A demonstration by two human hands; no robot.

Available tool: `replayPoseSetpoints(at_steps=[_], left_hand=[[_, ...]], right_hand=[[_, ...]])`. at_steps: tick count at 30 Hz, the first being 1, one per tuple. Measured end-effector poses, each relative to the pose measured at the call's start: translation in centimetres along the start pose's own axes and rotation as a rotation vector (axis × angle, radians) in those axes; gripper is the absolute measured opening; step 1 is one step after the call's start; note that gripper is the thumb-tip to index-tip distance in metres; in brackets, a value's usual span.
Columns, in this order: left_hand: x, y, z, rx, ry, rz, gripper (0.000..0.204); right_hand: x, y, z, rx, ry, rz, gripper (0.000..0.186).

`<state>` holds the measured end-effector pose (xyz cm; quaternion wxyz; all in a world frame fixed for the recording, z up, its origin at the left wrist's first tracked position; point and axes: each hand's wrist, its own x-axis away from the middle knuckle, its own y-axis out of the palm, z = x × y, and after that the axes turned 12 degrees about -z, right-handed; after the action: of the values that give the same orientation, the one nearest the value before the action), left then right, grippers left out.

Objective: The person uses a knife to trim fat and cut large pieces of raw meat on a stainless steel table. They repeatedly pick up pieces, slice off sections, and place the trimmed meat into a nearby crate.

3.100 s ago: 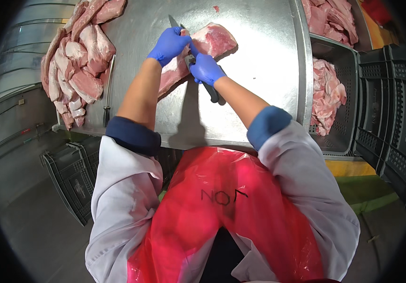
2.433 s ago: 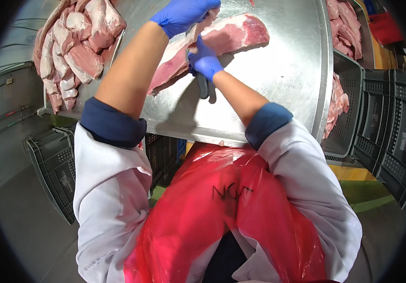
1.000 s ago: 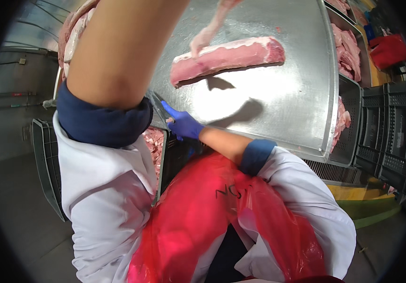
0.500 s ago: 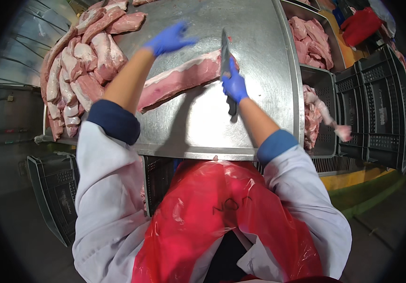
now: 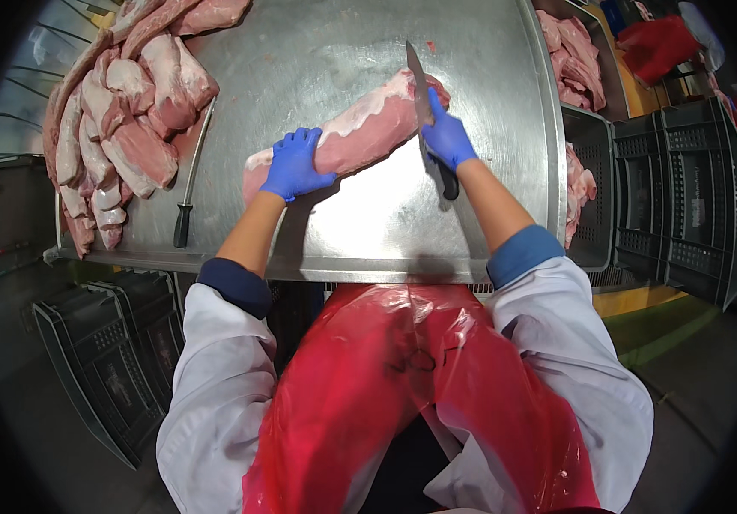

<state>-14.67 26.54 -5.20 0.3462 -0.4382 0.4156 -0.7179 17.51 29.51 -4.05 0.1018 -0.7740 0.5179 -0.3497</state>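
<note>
Long pink cut (image 5: 368,128) mid-table, knife (image 5: 420,98) across its right end

Far left: heaped meat pieces (image 5: 141,111) on the metal table (image 5: 492,86). Beside the heap, a thin black-handled rod (image 5: 197,163). Next, left hand (image 5: 293,164), blue glove, open, palm down on the cut near its left end. Cut lies slantwise, right end farther away. Right hand (image 5: 447,141), also gloved, closed round the knife handle; blade points away, contact with cut can't be told. Far right: dark crate (image 5: 598,227), more meat (image 5: 577,193) inside.

Left hand (image 5: 294,167) lowered, now resting on meat slab (image 5: 372,128)
</note>
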Motion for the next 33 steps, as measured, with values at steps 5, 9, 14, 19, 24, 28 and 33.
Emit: replayPoseSetpoints(at_steps=[5, 9, 14, 19, 24, 28, 33], left_hand=[[2.1, -0.1, 2.4, -0.006, -0.151, -0.134, 0.079], [-1.5, -2.5, 6.7, -0.036, -0.136, -0.135, 0.064], [-12.7, -1.2, 15.0, 0.109, -0.089, 0.044, 0.05], [-15.0, -1.4, 11.4, 0.329, -0.226, 0.011, 0.034], [-14.7, -1.2, 10.7, 0.619, -0.213, -0.015, 0.031], [-14.4, 0.7, 9.0, 0.874, -0.262, 0.026, 0.029], [-13.9, -2.0, 11.6, 0.706, -0.146, -0.052, 0.027]], right_hand=[[16.7, 3.0, 4.7, -0.187, -0.009, -0.269, 0.075], [19.3, -1.5, 7.6, -0.532, -0.062, -0.089, 0.079], [10.3, -4.1, 7.4, -0.726, -0.14, 0.165, 0.08], [5.7, 0.4, 6.6, -0.749, -0.214, 0.171, 0.081], [0.1, 1.9, 3.2, -0.625, -0.157, -0.056, 0.076], [7.0, 2.3, 4.0, -0.45, -0.122, -0.353, 0.072], [1.1, 1.7, 2.4, -0.552, -0.202, -0.268, 0.074]])
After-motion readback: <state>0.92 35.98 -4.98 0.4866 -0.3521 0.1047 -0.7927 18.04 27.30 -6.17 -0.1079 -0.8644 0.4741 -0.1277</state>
